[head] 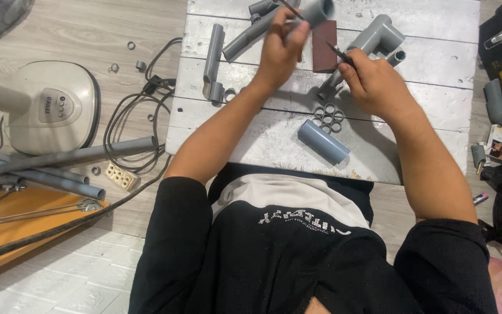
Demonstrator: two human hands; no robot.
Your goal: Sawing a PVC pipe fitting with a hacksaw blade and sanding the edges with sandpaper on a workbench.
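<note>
Two hands: short grey pipe (319, 10) (open-ended) meets thin rod (321, 39).

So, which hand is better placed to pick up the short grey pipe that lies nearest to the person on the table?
Probably the right hand. It is closer to the short grey pipe, though it holds a thin dark tool. The left hand is farther away, raised and gripping another pipe piece.

Both bare forearms reach up from the lower frame toward the top centre. The left hand (280, 49) is raised highest, fingers curled closed in a grip. The right hand (373, 81) sits just right and lower, fingers pinched together, knuckles facing the camera.
</note>
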